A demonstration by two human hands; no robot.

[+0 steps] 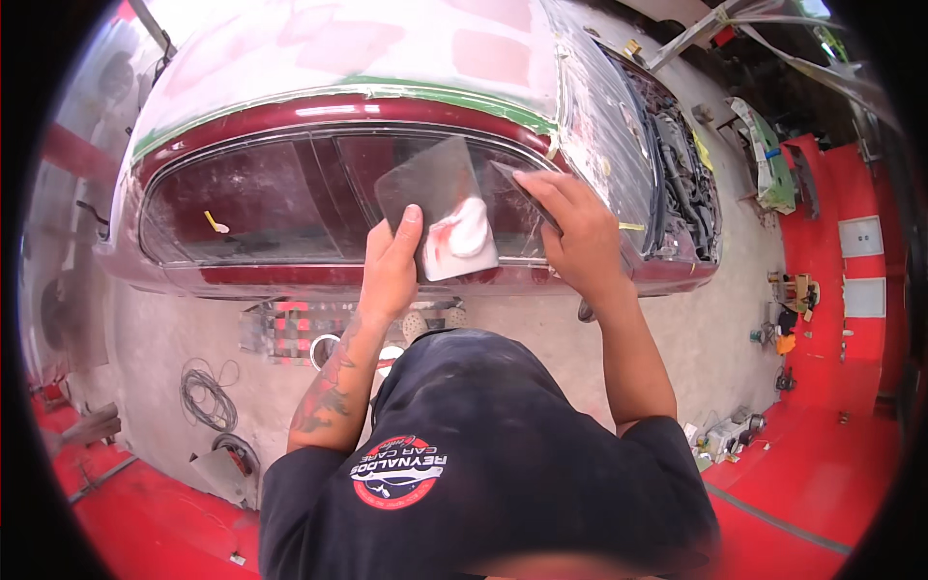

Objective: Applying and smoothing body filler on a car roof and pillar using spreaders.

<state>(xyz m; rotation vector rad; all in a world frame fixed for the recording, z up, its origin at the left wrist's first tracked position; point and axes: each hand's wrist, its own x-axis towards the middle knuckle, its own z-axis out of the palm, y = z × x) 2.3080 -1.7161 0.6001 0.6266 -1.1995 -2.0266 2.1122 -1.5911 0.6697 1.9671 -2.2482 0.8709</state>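
Board (425, 188), held out before the near side of the car (387, 111), probably to keep paste (469, 230) close to it. Grasped by the left hand (389, 266) on the edge toward the car's tail, thumb on top, seemingly to leave the face free. Toward the car's nose, in the right hand's (585, 227) closed grip, a spreader (507, 174), likely angled for scraping. White, red-streaked, heaped apparently for easy scooping: that paste.

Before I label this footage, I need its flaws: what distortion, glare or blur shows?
Head view throughout: fisheye curves the car and blackens the corners; glare streaks its maroon roof rail; a shape at the lower edge is blurred; the grey plate reads fairly clearly.
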